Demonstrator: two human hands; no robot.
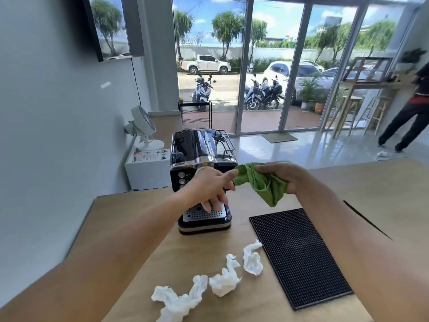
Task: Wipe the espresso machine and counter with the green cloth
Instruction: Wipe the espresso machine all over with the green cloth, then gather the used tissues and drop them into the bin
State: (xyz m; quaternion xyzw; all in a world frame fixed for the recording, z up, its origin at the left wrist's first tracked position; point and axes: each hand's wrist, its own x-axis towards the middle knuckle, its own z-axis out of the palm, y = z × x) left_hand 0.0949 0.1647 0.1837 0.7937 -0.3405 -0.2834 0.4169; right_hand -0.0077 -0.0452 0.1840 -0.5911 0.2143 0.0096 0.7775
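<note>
The right hand grips the bunched green cloth in the air while the left hand pinches its left corner, just right of the espresso machine. The machine stands by the tabletop's far edge. A strip of wood separates it from the black mat; crumpled tissues lie near the mat's left edge.
</note>
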